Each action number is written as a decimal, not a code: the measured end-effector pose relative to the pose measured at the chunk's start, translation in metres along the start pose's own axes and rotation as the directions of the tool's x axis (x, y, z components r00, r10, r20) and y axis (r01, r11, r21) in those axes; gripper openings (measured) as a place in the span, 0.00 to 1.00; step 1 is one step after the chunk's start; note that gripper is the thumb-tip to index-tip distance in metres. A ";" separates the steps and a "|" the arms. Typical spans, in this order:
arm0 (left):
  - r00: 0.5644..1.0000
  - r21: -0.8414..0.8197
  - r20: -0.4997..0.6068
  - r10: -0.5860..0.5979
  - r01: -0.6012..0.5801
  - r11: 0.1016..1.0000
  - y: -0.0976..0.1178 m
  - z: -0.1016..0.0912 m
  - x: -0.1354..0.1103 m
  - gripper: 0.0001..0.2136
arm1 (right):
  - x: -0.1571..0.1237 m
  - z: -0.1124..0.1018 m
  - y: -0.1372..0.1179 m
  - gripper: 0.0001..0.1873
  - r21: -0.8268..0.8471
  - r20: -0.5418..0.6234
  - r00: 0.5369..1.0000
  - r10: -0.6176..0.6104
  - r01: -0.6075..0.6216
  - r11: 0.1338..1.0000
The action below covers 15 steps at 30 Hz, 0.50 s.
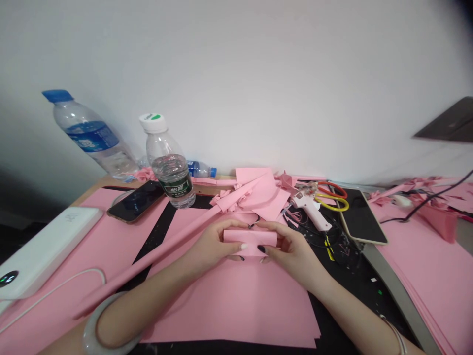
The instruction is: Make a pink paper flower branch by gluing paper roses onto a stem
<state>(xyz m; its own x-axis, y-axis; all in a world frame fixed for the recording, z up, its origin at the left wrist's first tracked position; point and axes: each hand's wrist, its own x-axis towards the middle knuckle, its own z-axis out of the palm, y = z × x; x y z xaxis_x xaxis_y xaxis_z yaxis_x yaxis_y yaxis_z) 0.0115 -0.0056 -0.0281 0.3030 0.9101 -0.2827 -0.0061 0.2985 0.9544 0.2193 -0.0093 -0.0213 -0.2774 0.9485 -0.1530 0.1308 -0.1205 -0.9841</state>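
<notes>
Between both hands is a small piece of pink paper (250, 237), rolled or folded over along its upper edge. My left hand (218, 241) grips its left end, thumb on the front and fingers behind. On the right end, my right hand (290, 246) pinches the same paper, with its dark-nailed thumb across the front. Beneath them lie large pink paper sheets (236, 310) on a black mat. A long pink paper tube (148, 264) slants beside my left forearm. Just beyond the hands sits a pile of folded pink paper pieces (258, 192).
A white glue gun (312, 209) lies at the right, near yellow and red rings and a tablet (362, 217). Two upright water bottles, one white-capped (170, 167) and one blue-capped (92, 138), stand at the left. A phone (136, 201) and a white power bank (48, 246) lie there too.
</notes>
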 end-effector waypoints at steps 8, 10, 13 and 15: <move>1.000 0.048 -0.017 0.001 0.000 0.999 0.001 0.002 0.000 0.18 | -0.001 0.002 -0.002 0.25 -0.031 -0.004 1.000 0.007 -0.008 1.000; 1.000 0.057 -0.021 0.005 -0.004 0.998 0.000 0.002 0.000 0.19 | -0.001 0.002 -0.002 0.25 -0.041 0.007 1.000 0.006 -0.005 0.999; 1.000 0.081 -0.014 0.010 -0.009 0.997 0.001 0.003 -0.001 0.19 | -0.001 0.002 -0.004 0.22 -0.065 0.036 0.999 0.020 -0.018 0.998; 1.000 0.098 0.007 0.014 -0.015 0.995 0.002 0.003 -0.002 0.19 | -0.001 0.002 -0.007 0.18 -0.131 0.038 0.999 0.016 -0.011 0.991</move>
<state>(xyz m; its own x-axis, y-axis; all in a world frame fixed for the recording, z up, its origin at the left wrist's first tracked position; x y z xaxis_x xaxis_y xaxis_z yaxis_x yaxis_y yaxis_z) 0.0142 -0.0077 -0.0254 0.3096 0.9122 -0.2685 0.0827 0.2554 0.9633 0.2168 -0.0104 -0.0145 -0.3111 0.9347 -0.1717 0.2572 -0.0911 -0.9620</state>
